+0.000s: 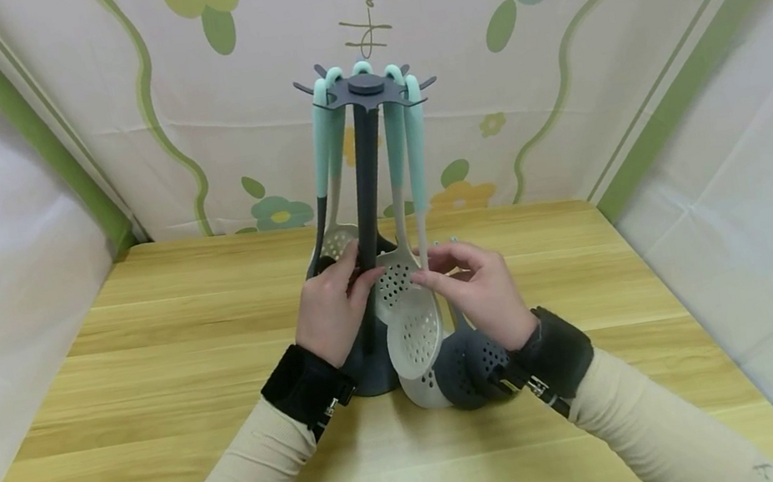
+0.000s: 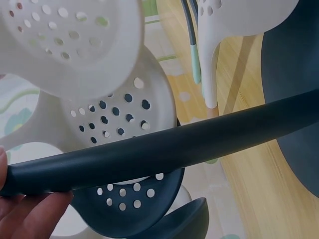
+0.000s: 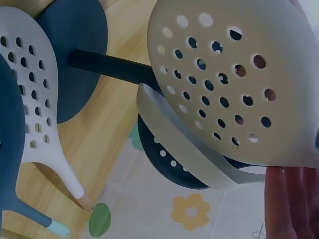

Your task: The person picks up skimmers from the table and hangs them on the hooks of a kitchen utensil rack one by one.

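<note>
A dark blue-grey utensil stand (image 1: 369, 185) with a round base stands upright, with several mint-handled utensils hanging from its top hooks. My left hand (image 1: 329, 309) grips the stand's post low down, thumb and fingers on either side; the left wrist view shows fingertips (image 2: 47, 211) under the post. With my right hand (image 1: 481, 289) I pinch a pale perforated skimmer (image 3: 294, 74) near the neck, below its mint handle. Behind it hangs a second pale skimmer (image 1: 385, 308), partly covered. A dark perforated utensil (image 2: 117, 219) hangs beyond the post in the left wrist view.
Beside the base, under my right hand, lie a white perforated turner (image 3: 42, 134) and dark perforated utensils (image 1: 454, 378). They rest on a wooden table (image 1: 173, 376). Behind the table hangs a flower-printed cloth (image 1: 448, 4), with pale cloth at both sides.
</note>
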The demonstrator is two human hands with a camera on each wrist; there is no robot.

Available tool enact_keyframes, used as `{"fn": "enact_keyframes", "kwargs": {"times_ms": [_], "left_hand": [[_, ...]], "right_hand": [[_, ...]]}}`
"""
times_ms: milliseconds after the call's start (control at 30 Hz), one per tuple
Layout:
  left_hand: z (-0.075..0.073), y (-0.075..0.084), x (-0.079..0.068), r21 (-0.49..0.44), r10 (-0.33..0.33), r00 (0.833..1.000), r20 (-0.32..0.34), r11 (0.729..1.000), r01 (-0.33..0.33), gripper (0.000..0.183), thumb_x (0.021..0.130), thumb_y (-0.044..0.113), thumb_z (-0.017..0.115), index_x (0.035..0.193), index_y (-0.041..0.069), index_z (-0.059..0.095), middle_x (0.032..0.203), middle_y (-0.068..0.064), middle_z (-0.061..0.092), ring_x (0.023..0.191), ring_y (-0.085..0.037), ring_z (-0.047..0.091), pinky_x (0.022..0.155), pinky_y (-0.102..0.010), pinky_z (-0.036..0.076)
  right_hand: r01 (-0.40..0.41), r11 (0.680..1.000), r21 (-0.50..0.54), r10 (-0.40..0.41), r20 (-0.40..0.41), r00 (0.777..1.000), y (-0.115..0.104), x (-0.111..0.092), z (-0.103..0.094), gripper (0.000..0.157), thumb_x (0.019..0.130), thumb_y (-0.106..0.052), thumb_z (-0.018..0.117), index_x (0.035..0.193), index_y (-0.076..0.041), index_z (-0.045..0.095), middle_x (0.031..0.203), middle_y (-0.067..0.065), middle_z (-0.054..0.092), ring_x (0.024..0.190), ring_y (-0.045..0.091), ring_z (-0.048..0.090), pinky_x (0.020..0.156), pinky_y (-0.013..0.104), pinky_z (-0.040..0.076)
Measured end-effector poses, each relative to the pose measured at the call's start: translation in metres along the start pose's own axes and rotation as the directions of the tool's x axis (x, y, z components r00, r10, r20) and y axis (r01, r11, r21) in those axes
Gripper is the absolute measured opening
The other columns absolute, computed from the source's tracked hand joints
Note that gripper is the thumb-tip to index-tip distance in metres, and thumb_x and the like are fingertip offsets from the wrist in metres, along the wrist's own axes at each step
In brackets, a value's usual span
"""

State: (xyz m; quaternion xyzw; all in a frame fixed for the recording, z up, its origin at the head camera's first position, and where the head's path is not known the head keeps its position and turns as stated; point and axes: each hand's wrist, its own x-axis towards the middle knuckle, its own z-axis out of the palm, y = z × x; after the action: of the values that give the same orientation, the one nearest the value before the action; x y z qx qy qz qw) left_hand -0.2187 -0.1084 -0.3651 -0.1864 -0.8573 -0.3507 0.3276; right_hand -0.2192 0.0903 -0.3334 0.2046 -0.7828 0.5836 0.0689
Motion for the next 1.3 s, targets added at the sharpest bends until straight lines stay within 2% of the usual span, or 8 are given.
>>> {"fn": "enact_keyframes", "kwargs": {"times_ms": [267,533,833,1300], "left_hand": [[0.001,0.0,-0.001,0.007,0.006,1.0,0.013,1.0,-0.006,0.025,0.093,0.017,0.069,0.111,0.001,0.062,0.078,-0.011,0.068,0.065,-0.022,0.066,0.057,-0.034,0.052],[0.002,0.0,-0.001,0.025,0.016,1.0,0.013,1.0,-0.016,0.025,0.095,0.018,0.067,0.112,0.002,0.06,0.078,-0.011,0.067,0.066,-0.023,0.066,0.057,-0.035,0.051],[0.002,-0.001,-0.003,0.045,0.03,1.0,-0.002,0.999,-0.03,0.028,0.096,0.017,0.066,0.117,0.0,0.06,0.073,-0.011,0.064,0.06,-0.023,0.061,0.053,-0.034,0.047],[0.002,0.0,-0.002,0.051,0.032,0.999,-0.007,0.998,-0.032,0.027,0.095,0.015,0.067,0.116,-0.001,0.059,0.071,-0.011,0.064,0.059,-0.023,0.062,0.053,-0.035,0.048]], "right_hand": [[-0.009,0.999,-0.034,0.008,-0.018,1.0,0.007,0.006,0.002,0.025,0.087,-0.005,0.074,0.109,0.005,0.071,0.091,0.019,0.069,0.079,0.008,0.061,0.068,0.024,0.055],[0.011,0.998,-0.066,-0.015,-0.071,0.997,0.012,0.011,0.005,0.023,0.087,-0.003,0.074,0.109,0.004,0.072,0.092,0.02,0.07,0.078,0.006,0.061,0.067,0.021,0.055],[0.032,0.995,-0.099,-0.043,-0.113,0.993,0.014,0.015,0.012,0.023,0.089,-0.006,0.073,0.11,0.002,0.072,0.096,0.02,0.071,0.086,0.018,0.064,0.068,0.02,0.054],[0.05,0.994,-0.092,-0.063,-0.136,0.989,0.02,0.019,0.016,0.023,0.088,-0.006,0.074,0.111,0.001,0.073,0.097,0.019,0.073,0.083,0.013,0.065,0.068,0.02,0.053]]}}
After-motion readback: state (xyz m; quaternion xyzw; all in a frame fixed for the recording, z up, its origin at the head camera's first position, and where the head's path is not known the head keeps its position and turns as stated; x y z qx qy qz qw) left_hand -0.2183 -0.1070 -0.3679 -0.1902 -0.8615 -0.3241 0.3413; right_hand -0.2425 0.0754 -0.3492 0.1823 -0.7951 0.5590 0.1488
